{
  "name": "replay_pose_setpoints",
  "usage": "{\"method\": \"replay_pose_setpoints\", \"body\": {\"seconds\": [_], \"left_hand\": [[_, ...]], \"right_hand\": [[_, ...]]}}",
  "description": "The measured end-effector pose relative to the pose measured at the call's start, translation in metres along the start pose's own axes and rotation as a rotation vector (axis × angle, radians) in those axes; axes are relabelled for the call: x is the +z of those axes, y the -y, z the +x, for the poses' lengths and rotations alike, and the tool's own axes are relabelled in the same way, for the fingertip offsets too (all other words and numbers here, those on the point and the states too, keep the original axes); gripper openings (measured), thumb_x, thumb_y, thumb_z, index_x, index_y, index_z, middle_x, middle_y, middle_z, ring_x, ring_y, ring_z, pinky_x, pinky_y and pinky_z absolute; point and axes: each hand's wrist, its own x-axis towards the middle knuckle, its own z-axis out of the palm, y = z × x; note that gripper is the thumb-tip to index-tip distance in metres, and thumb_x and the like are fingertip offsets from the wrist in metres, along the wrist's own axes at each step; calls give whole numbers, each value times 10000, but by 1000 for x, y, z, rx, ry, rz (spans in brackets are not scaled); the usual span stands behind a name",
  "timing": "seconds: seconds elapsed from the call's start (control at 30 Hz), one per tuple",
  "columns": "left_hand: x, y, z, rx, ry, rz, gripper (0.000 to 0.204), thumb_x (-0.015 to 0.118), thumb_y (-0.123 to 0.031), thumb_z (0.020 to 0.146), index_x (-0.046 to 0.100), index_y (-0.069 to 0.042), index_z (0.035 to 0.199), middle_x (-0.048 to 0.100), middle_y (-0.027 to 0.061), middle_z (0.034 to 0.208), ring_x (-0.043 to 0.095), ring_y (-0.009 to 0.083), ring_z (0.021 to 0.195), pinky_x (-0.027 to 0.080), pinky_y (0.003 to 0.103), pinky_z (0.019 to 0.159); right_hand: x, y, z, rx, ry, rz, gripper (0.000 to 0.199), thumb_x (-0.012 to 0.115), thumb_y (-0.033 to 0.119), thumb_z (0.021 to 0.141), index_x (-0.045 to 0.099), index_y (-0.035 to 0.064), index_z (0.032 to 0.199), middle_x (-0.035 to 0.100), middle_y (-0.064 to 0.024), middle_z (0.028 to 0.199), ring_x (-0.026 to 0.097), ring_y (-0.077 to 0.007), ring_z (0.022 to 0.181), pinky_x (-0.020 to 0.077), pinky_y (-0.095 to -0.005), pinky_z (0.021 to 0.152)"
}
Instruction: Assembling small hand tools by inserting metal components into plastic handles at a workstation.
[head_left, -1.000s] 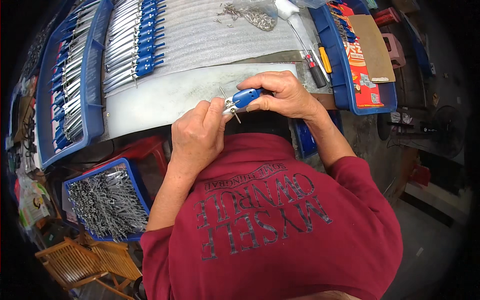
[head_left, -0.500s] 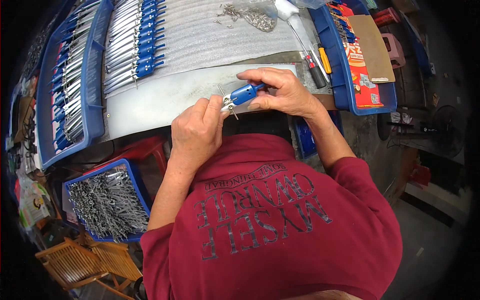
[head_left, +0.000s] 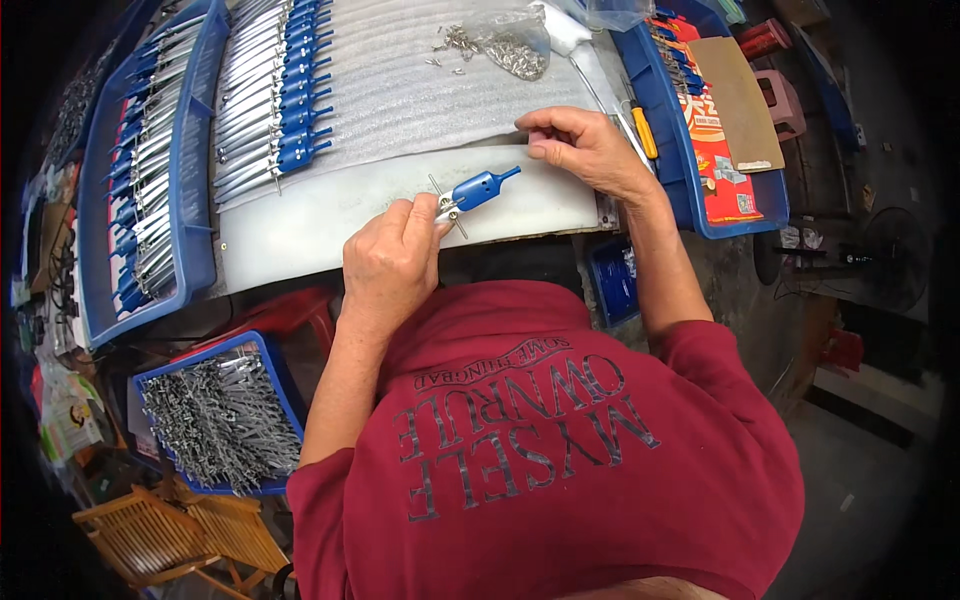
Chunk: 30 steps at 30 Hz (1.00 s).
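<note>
My left hand (head_left: 392, 250) is closed round the silver end of a metal piece with a blue plastic head (head_left: 480, 190). A thin crosspin passes through the piece beside my fingertips, and its narrow blue tip points up to the right. To the right of that tip, my right hand (head_left: 592, 150) hovers over the bench's right side with thumb and index finger apart. Nothing shows between them; the other fingers are partly hidden. Beside this hand lie a yellow-handled screwdriver (head_left: 644, 133) and a metal shaft (head_left: 588, 82), whose lower end my hand covers.
Similar blue-headed pieces (head_left: 295, 105) lie in a row on foam sheeting (head_left: 390, 90), and more fill a blue tray (head_left: 190, 190) at left. Small metal pins (head_left: 515, 55) sit at the back. Another blue tray (head_left: 690, 195) stands right; a bin of metal parts (head_left: 220, 415) is lower left.
My right hand has let go of the blue head and moved right, covering the black-handled screwdriver seen earlier. My left hand still holds the piece in nearly the same place.
</note>
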Motion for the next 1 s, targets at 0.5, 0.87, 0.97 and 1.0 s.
{"method": "replay_pose_setpoints", "body": {"seconds": [0.5, 0.87, 0.97, 1.0], "left_hand": [[13, 19, 6, -25, 6, 87, 215, 594, -137, 706, 505, -38, 875, 461, 72, 631, 508, 222, 504, 408, 329, 437], [14, 21, 6, -40, -5, 78, 210, 588, -142, 709, 504, -35, 869, 445, 67, 622, 501, 212, 497, 405, 323, 432], [13, 20, 6, -50, -6, 70, 201, 586, -142, 712, 504, -39, 863, 439, 66, 616, 494, 211, 491, 402, 321, 430], [13, 20, 6, -49, -14, 68, 198, 586, -145, 713, 504, -41, 860, 438, 65, 614, 492, 212, 488, 400, 321, 430]], "right_hand": [[11, -16, 90, -229, -199, -550, 174, 564, 152, 737, 607, 16, 836, 602, -136, 784, 576, -268, 727, 440, -322, 650], [9, -21, 122, -265, -44, -767, 123, 547, 119, 738, 593, 13, 781, 587, -157, 759, 555, -318, 727, 438, -367, 647], [9, -16, 123, -302, -1, -763, 112, 543, 106, 736, 576, 2, 762, 583, -154, 746, 556, -315, 719, 440, -364, 639], [9, -19, 124, -295, 2, -761, 112, 543, 106, 736, 576, 2, 762, 583, -154, 746, 556, -315, 719, 440, -364, 639]]}}
